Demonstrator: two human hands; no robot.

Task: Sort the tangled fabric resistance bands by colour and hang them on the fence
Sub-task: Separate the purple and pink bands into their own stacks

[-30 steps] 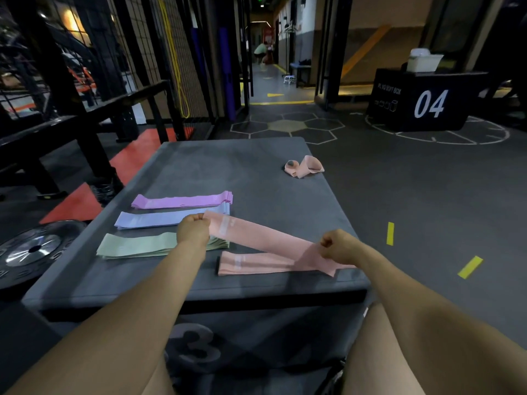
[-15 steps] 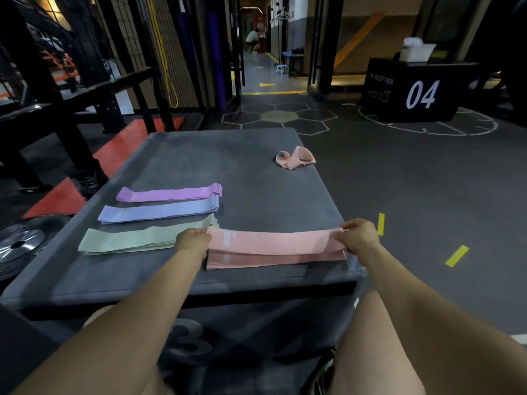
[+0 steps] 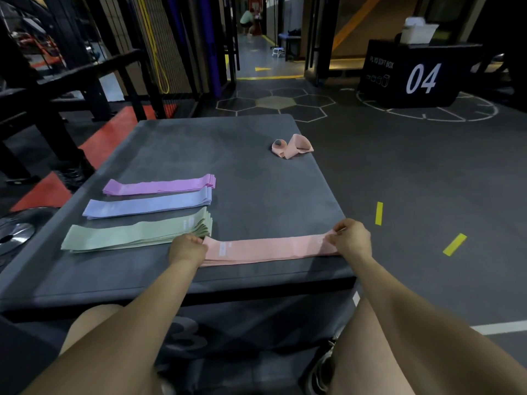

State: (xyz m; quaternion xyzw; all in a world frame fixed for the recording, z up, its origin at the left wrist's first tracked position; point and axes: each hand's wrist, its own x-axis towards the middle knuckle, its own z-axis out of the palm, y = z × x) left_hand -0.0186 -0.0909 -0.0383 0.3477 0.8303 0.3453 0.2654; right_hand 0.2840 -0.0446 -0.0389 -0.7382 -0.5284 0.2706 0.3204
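Gym desk (image 3: 256,172) carries purple, blue, green stacks; left hand (image 3: 186,248) and right hand (image 3: 352,238) pinch the pink band (image 3: 268,248) flat. Crumpled pink one (image 3: 292,149) remains; nothing hung.

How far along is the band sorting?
Done: purple stack, blue stack and green stack lie flat on the box. In hand: left hand and right hand pinch the pink stack's ends. Left: the crumpled pink band, then hanging everything.

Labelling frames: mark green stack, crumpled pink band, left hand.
green stack (image 3: 137,234), head view, middle of top band.
crumpled pink band (image 3: 293,150), head view, middle fold.
left hand (image 3: 186,248), head view, back of hand.
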